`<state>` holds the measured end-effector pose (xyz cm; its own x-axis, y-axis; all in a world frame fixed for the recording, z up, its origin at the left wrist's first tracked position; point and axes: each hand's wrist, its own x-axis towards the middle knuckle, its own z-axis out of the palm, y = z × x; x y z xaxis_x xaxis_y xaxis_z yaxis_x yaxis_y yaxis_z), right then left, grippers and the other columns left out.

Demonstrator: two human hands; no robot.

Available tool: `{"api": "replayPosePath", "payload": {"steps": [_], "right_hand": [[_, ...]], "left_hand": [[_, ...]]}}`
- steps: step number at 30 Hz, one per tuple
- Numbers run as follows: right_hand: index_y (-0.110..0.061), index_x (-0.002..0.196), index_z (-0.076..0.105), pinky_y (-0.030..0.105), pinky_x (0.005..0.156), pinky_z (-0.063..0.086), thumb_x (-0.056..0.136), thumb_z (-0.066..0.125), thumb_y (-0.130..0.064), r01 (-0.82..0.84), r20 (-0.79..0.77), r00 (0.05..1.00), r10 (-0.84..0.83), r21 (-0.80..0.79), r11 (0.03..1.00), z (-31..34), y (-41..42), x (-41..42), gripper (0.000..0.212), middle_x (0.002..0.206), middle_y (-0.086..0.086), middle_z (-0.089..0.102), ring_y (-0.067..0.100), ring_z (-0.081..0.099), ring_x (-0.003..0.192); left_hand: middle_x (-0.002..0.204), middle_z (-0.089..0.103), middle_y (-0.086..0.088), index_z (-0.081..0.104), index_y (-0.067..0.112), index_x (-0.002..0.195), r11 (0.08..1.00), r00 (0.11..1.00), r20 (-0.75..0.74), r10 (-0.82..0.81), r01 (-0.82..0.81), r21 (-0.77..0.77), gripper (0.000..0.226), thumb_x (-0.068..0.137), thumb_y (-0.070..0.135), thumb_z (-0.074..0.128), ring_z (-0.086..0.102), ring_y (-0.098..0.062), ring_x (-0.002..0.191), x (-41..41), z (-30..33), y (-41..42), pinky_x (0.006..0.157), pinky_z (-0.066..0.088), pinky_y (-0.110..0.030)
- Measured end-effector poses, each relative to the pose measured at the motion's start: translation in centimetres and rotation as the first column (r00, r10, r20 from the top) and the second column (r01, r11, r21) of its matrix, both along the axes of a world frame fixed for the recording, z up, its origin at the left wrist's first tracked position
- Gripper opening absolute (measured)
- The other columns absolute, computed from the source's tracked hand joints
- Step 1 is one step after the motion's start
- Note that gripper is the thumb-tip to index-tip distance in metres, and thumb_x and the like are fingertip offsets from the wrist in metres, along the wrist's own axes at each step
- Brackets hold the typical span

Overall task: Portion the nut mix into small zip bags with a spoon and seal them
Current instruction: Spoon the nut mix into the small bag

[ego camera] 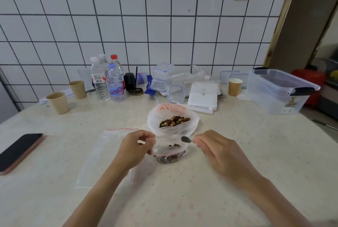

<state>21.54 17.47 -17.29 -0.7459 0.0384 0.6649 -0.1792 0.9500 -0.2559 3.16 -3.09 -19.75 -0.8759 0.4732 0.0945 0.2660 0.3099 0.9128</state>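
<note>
A large clear bag (172, 128) of nut mix (174, 121) stands open at the table's middle. Just in front of it a small zip bag (170, 154) holds some nuts at its bottom. My left hand (136, 147) pinches that small bag's left rim and keeps its mouth open. My right hand (215, 150) grips a small metal spoon (185, 139); its bowl hovers over the small bag's mouth and looks empty. A stack of flat clear zip bags (102, 155) lies to the left, partly under my left forearm.
A phone (19, 150) lies at the left edge. Paper cups (57, 102) (234, 86), water bottles (107, 82), small clear containers (162, 79) and a white packet (204, 96) line the back by the tiled wall. A big lidded plastic box (279, 90) stands back right.
</note>
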Motion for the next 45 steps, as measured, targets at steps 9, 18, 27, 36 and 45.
{"api": "replayPosePath", "payload": {"steps": [9,18,27,36,45], "right_hand": [[-0.008,0.094,0.069,0.036,0.048,0.049,0.110,0.042,-0.020,-0.038,-0.064,0.997,-0.032,-0.853,0.520,-0.3,0.5,-1.9,0.034,0.076,0.011,0.072,0.031,0.068,0.070],[-0.005,0.098,0.071,0.031,0.044,0.050,0.110,0.044,-0.026,0.036,0.025,0.998,-0.052,-0.974,0.223,-0.4,1.4,-6.2,0.036,0.082,0.017,0.075,0.024,0.070,0.067],[-0.011,0.089,0.067,0.021,0.052,0.047,0.109,0.043,-0.028,0.197,0.129,0.979,-0.155,-0.774,0.602,-1.0,1.9,-10.5,0.036,0.073,0.003,0.072,0.015,0.067,0.064],[-0.014,0.087,0.061,0.022,0.051,0.050,0.109,0.041,-0.030,0.251,0.207,0.968,-0.145,-0.739,0.625,-1.8,2.3,-13.1,0.033,0.075,0.002,0.073,0.015,0.070,0.063],[-0.007,0.100,0.062,0.029,0.042,0.050,0.109,0.045,-0.023,0.185,0.183,0.982,-0.036,-0.928,0.325,-3.1,2.3,-13.5,0.026,0.079,0.007,0.078,0.025,0.073,0.063]], "left_hand": [[0.091,0.074,0.007,0.075,0.022,0.088,0.995,0.988,-0.147,0.042,-0.054,-0.080,0.015,0.096,0.035,0.071,0.071,-0.010,0.062,-0.8,0.4,-0.2,0.063,0.050,-0.018],[0.114,0.067,0.006,0.063,0.017,0.123,0.988,0.989,-0.074,0.129,-0.134,-0.077,0.047,0.095,0.054,0.066,0.072,-0.019,0.098,-4.6,0.8,2.2,0.090,0.059,-0.048],[0.102,0.072,-0.006,0.067,0.013,0.105,0.986,0.993,0.099,0.061,-0.045,-0.161,0.050,0.089,0.060,0.070,0.072,-0.028,0.094,-7.3,1.3,6.4,0.087,0.062,-0.050],[0.099,0.075,-0.011,0.071,0.016,0.104,0.999,0.995,0.094,0.033,-0.030,-0.029,0.019,0.100,0.031,0.060,0.073,-0.032,0.094,-7.6,0.0,7.1,0.089,0.059,-0.058],[0.113,0.072,-0.023,0.068,0.009,0.113,0.987,0.970,0.242,0.016,-0.055,0.154,0.022,0.104,0.026,0.057,0.068,-0.044,0.108,-7.5,-0.5,7.4,0.099,0.052,-0.062]]}}
